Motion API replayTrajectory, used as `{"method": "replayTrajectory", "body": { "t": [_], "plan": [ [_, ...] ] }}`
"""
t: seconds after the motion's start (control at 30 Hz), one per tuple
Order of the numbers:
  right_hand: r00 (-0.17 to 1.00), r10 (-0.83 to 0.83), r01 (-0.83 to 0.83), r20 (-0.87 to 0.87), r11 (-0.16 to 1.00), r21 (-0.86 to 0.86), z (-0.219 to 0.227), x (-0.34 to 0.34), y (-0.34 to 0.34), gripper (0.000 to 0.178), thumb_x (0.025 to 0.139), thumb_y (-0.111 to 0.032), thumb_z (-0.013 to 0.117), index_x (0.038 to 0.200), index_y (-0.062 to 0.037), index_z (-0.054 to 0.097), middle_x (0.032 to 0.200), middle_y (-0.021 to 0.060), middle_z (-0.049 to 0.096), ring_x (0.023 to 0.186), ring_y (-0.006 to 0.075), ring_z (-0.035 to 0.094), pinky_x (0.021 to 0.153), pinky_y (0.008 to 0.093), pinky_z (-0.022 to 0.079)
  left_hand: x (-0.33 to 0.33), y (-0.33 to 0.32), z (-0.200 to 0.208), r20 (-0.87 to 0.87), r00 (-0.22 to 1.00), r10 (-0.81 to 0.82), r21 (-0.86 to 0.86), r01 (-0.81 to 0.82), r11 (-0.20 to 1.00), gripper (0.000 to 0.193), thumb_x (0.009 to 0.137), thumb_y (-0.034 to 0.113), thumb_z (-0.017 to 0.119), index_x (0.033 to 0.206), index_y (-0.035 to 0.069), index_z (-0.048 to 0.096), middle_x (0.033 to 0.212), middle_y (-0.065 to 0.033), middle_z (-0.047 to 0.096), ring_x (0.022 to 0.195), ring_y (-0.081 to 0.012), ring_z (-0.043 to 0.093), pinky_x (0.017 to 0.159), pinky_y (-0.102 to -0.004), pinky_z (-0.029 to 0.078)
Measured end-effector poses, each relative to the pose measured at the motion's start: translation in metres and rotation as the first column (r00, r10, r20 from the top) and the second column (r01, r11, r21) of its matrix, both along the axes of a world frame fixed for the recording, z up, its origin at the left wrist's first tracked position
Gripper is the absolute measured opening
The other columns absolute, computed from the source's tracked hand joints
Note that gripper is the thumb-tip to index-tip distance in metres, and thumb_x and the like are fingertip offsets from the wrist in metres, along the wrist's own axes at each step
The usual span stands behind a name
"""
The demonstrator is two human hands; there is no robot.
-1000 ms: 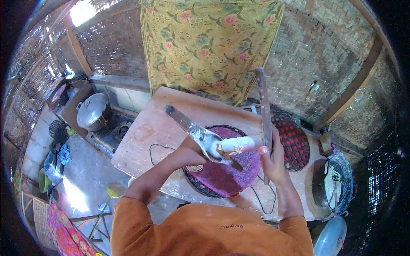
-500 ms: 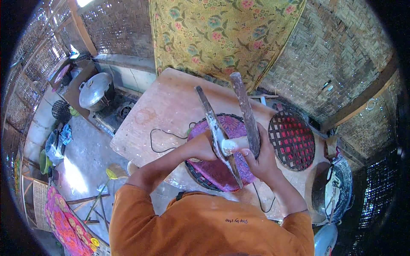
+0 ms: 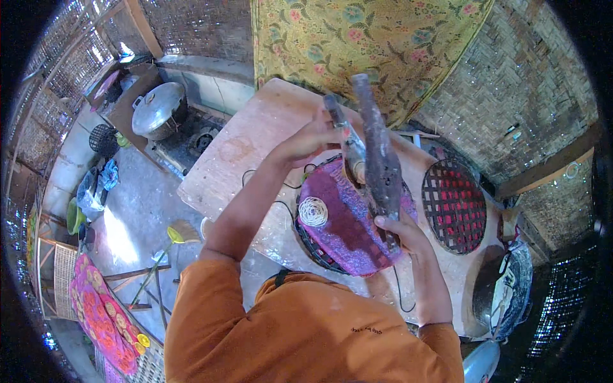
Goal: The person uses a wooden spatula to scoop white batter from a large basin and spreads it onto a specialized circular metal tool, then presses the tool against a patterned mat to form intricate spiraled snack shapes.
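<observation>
Seemingly, the dark bar [image 3: 382, 163] partly hides purple cloth [image 3: 348, 233].

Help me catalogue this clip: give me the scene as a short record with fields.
Tool: wooden two-handled press
Left hand: at the press's left bar, grip unclear
Right hand: gripping the press
Beneath: coiled noodle-like strands on purple cloth, over a round woven tray
Table, right: second woven tray, red showing through its gaps
Background, left: lidded metal pot

The left hand [image 3: 314, 138], earlier at the middle of the narrow bar [image 3: 351, 140], is now near its far end; this bar and the wide bar [image 3: 382, 167] appear closer together, and the pale coil [image 3: 313, 212], formerly mostly covered, shows whole.
</observation>
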State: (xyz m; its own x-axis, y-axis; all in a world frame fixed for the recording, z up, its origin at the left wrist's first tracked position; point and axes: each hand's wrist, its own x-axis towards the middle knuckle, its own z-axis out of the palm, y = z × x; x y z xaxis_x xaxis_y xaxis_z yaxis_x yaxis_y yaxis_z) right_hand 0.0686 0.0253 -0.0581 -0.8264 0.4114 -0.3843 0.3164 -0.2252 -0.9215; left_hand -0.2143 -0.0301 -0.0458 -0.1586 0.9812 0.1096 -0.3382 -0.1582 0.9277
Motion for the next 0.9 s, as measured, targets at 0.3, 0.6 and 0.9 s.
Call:
{"method": "replayTrajectory", "body": {
  "t": [0.3,0.6,0.9],
  "plan": [
    [0.989,0.088,-0.125,0.12,0.931,0.343,-0.011,-0.05,-0.001,0.063,0.072,-0.044,0.072,0.112,-0.0013,0.049,0.08,0.0024,0.051,0.07,0.0113,0.048,0.061,0.0258,0.04,-0.018,0.019,-0.005,0.075,0.949,0.306,-0.089,-0.299,0.95,0.127,0.071,0.053,0.073,0.137,0.015,-0.03,0.136,-0.0231,0.029,0.122,-0.0313,0.038,0.098,-0.0503,0.033],
    [0.996,0.086,-0.067,-0.022,0.889,0.453,-0.001,-0.057,-0.005,0.067,0.075,-0.046,0.07,0.12,-0.0006,0.047,0.092,0.0103,0.059,0.079,0.0165,0.058,0.071,0.0274,0.047,-0.013,0.022,0.017,-0.023,0.924,0.382,-0.08,-0.382,0.921,0.114,0.069,0.036,0.077,0.14,0.009,-0.009,0.131,-0.0223,0.033,0.118,-0.0303,0.043,0.096,-0.0442,0.039],
    [0.97,0.238,-0.211,0.057,0.932,-0.296,-0.011,-0.059,0.026,0.067,0.082,-0.056,0.053,0.118,0.0001,0.051,0.094,0.0186,0.062,0.075,0.0284,0.066,0.065,0.0386,0.056,-0.054,0.064,-0.064,-0.023,0.845,0.534,-0.235,-0.524,0.819,0.041,0.063,0.035,0.075,0.083,0.008,0.051,0.068,-0.0025,0.048,0.056,-0.0127,0.043,0.047,-0.0298,0.035]
  ]
}}
